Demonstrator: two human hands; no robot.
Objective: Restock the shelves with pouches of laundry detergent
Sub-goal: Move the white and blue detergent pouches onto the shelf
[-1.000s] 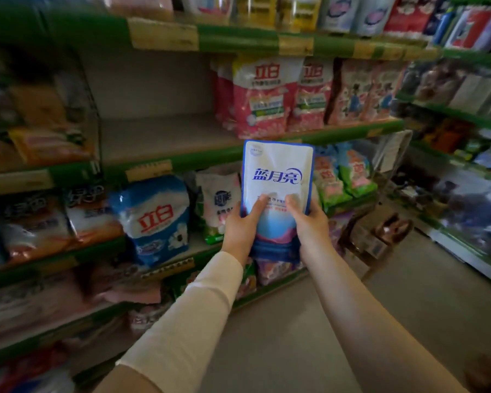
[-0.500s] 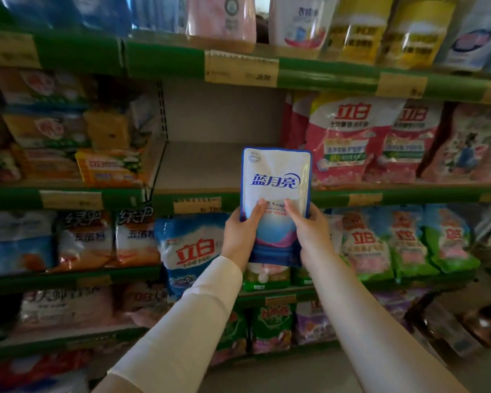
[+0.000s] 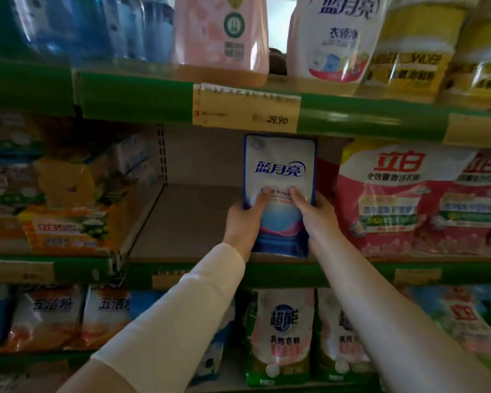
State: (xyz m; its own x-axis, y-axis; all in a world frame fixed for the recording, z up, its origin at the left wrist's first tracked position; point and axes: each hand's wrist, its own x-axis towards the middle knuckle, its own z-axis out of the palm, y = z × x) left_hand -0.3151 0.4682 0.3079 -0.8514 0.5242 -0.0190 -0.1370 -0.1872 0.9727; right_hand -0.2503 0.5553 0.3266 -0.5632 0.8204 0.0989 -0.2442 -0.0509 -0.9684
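Bare shelf [image 3: 193,222] spreads left of the hands. Left hand [image 3: 243,222] and right hand [image 3: 318,219] grasp the pouch [image 3: 279,171] upright; placing seems underway, and release comes next.

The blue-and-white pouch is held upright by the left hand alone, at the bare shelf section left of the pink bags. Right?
Not alone. In the head view the left hand and the right hand both grip the blue-and-white pouch, upright, at the bare shelf section left of the pink bags.
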